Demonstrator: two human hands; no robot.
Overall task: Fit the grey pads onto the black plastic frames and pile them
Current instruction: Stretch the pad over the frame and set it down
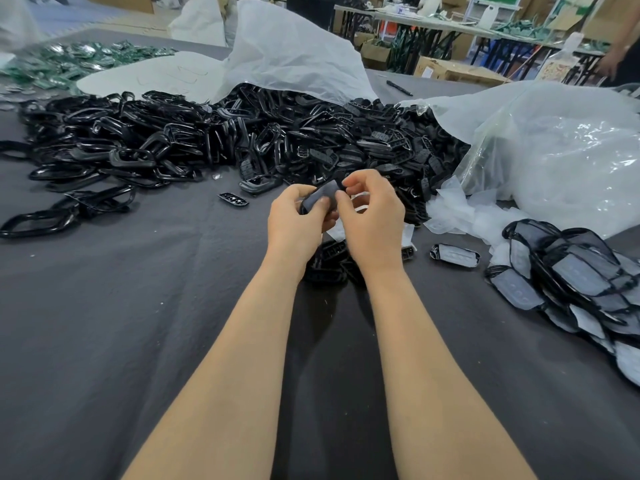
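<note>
Both hands meet above the middle of the dark cloth-covered table (138, 306). My left hand (294, 223) grips a black plastic frame with a grey pad (323, 195) lying on it, thumb pressed on the pad. My right hand (372, 216) pinches the pad's right end with curled fingers. A large heap of loose black frames (207, 140) spreads across the back. A pile of fitted frames with grey pads (581, 282) lies at the right. One fitted piece (455, 256) rests alone beside it. A few black pieces (329, 261) lie under my wrists.
Loose translucent grey pads (460, 213) spill from a clear plastic bag (554, 150) at the right. A white bag (294, 53) stands behind the heap. Green parts (69, 60) lie far left, a pen (399, 87) at the back. A person (620, 60) stands by distant tables.
</note>
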